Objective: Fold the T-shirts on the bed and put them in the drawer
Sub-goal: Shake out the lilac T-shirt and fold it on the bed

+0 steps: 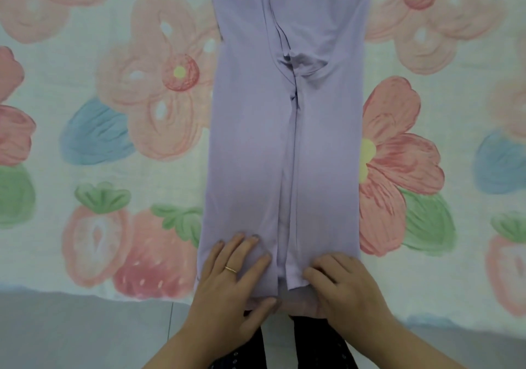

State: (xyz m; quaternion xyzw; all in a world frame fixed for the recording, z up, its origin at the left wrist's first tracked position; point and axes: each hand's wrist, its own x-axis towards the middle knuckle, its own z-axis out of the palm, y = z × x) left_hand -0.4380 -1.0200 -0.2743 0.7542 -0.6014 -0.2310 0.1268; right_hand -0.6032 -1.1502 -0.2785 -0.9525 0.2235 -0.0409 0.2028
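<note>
Lilac T-shirt point(284, 141) stretches lengthwise straight ahead of the fingers point(242, 245); left hand point(236, 280) and right hand point(345, 286) each pinch its near hem point(296, 282).

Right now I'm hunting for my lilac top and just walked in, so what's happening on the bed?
A person is folding a lilac T-shirt on the flower-and-strawberry bedspread. Its two sides are folded in to meet along the middle, so it lies as a long narrow strip. The left hand, wearing a ring, and the right hand both grip the near hem, fingers on top, thumbs seemingly underneath. The lengthwise fold is not yet done, and no drawer is in view.
</note>
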